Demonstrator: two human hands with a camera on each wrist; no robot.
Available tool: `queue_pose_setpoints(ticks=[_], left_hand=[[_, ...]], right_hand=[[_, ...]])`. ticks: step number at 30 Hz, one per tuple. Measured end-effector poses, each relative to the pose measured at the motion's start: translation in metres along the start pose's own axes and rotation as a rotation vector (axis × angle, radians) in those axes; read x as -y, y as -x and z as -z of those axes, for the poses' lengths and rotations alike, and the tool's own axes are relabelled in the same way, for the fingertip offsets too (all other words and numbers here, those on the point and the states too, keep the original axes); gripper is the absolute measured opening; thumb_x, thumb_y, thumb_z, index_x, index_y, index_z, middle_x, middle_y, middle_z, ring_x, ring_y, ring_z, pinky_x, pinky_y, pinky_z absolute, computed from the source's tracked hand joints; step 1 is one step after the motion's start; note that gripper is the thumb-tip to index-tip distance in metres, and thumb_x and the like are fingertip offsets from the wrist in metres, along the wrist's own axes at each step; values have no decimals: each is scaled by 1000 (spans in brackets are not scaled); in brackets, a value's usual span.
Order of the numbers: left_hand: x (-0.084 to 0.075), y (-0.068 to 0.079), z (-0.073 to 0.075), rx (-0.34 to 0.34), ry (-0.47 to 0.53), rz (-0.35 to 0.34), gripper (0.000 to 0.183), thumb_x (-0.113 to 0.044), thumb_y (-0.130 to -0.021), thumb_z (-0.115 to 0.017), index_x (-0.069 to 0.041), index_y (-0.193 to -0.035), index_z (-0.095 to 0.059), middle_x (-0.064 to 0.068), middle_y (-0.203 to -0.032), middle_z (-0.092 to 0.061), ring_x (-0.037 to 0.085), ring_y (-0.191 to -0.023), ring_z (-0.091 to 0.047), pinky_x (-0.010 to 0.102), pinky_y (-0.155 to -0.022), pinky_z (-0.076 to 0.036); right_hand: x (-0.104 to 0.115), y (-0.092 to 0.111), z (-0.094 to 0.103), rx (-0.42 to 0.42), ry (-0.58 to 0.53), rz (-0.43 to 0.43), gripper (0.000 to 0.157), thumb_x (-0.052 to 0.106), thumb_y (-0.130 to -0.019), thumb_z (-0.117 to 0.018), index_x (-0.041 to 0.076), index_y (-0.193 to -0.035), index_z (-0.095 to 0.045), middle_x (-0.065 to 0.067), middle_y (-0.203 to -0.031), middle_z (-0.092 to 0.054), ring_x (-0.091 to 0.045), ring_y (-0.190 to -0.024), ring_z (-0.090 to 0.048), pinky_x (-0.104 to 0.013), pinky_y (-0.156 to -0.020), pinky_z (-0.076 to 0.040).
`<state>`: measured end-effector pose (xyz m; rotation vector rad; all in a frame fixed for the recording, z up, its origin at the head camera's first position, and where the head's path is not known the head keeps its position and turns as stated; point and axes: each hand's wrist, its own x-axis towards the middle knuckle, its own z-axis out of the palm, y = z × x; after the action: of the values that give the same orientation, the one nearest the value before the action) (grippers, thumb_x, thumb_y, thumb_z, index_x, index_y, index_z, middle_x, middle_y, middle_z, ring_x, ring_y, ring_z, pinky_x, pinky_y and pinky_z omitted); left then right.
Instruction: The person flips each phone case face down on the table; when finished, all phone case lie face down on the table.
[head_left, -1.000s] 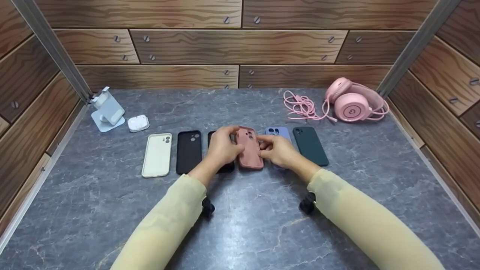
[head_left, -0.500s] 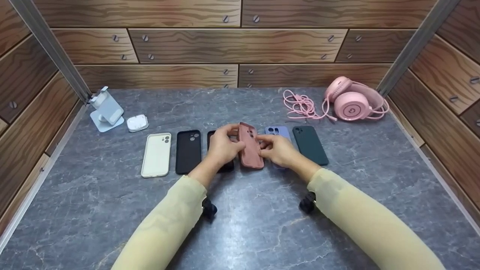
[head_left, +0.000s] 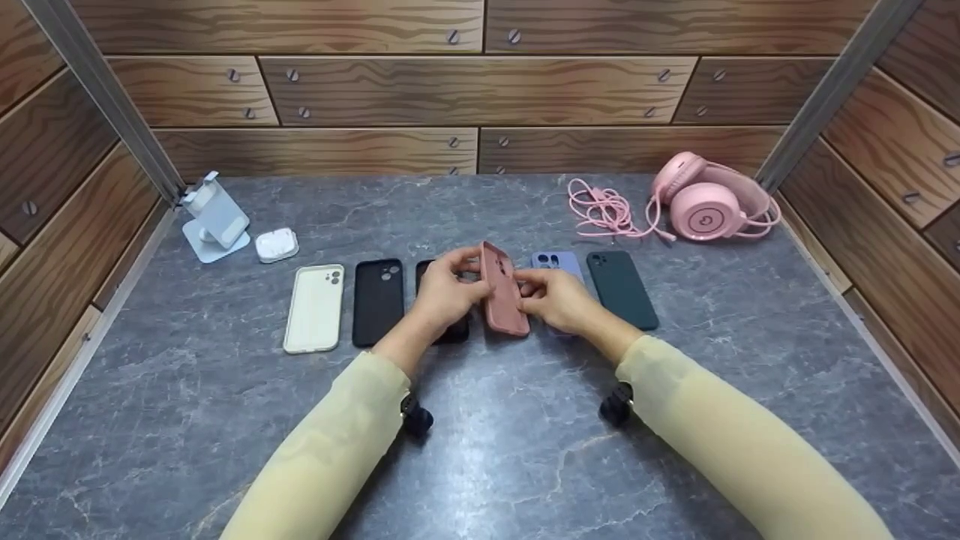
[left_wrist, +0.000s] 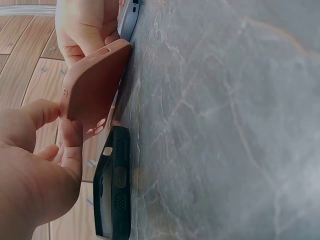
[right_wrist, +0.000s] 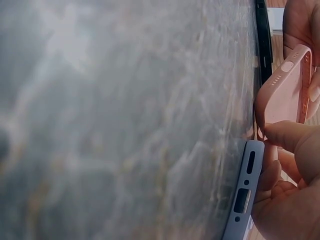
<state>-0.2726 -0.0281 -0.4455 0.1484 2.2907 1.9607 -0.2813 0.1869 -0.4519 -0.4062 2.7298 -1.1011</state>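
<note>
A pink phone case (head_left: 504, 300) is held tilted between both hands, its left side raised off the table and its hollow inner side showing in the head view. My left hand (head_left: 448, 289) pinches its left edge between thumb and fingers. On the opposite edge, my right hand (head_left: 559, 300) pinches it low, close to the tabletop. Partly hidden under the left hand lies a black phone case (left_wrist: 119, 185). A lavender phone case (right_wrist: 245, 195) lies beneath and beside the right hand, partly covered by it.
Left of the hands lie another black case (head_left: 378, 304) and a cream case (head_left: 314, 309). A dark green case (head_left: 622, 290) lies at the right. Behind stand a light blue stand (head_left: 217, 217), a white earbud case (head_left: 277, 245) and pink headphones (head_left: 705, 210) with a coiled cable (head_left: 604, 210).
The pink phone case has tilted further, its left edge rising and leaning to the right. My left hand has lifted slightly with it; the right hand has stayed nearly still.
</note>
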Motion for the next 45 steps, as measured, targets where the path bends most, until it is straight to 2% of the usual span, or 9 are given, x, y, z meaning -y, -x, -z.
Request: queue_pose_setpoints(ticks=[11, 24, 33, 41, 45], left_hand=[[2, 1, 0, 18, 69, 21, 63, 0, -94, -75, -7, -153, -56, 14, -128, -69, 19, -87, -70, 36, -76, -58], [1, 3, 1, 27, 107, 31, 64, -2, -94, -76, -6, -154, -55, 16, -128, -68, 17, -82, -66, 37, -76, -57], [1, 4, -1, 4, 98, 41, 64, 2, -93, -74, -5, -153, -56, 16, -126, -69, 18, -87, -67, 36, -79, -58], [1, 6, -1, -14, 100, 35, 64, 3, -92, -72, -4, -153, -56, 16, -124, -70, 20, -88, -68, 33, -76, -58], [1, 5, -1, -23, 99, 43, 63, 3, -92, -72, -5, -153, -56, 16, -125, -70, 20, -90, -69, 32, -76, -58]], right_hand=[[1, 0, 0, -9, 17, 56, 45, 9, -97, -75, 6, -141, -69, -8, -104, -75, -18, -89, -66, -30, -77, -53], [2, 1, 1, 5, 26, 63, 42, 10, -99, -74, 7, -140, -70, -8, -105, -76, -17, -89, -66, -30, -78, -53], [2, 1, 1, -20, 15, 64, 34, 8, -95, -75, 8, -129, -77, -5, -98, -76, -14, -83, -65, -26, -73, -51], [4, 0, 3, -11, -17, 28, 41, 9, -97, -77, 2, -136, -71, -9, -104, -77, -18, -91, -68, -30, -79, -54], [5, 0, 8, -2, -70, -10, 47, 12, -98, -77, 0, -142, -67, -12, -109, -77, -19, -95, -69, -28, -80, -55]])
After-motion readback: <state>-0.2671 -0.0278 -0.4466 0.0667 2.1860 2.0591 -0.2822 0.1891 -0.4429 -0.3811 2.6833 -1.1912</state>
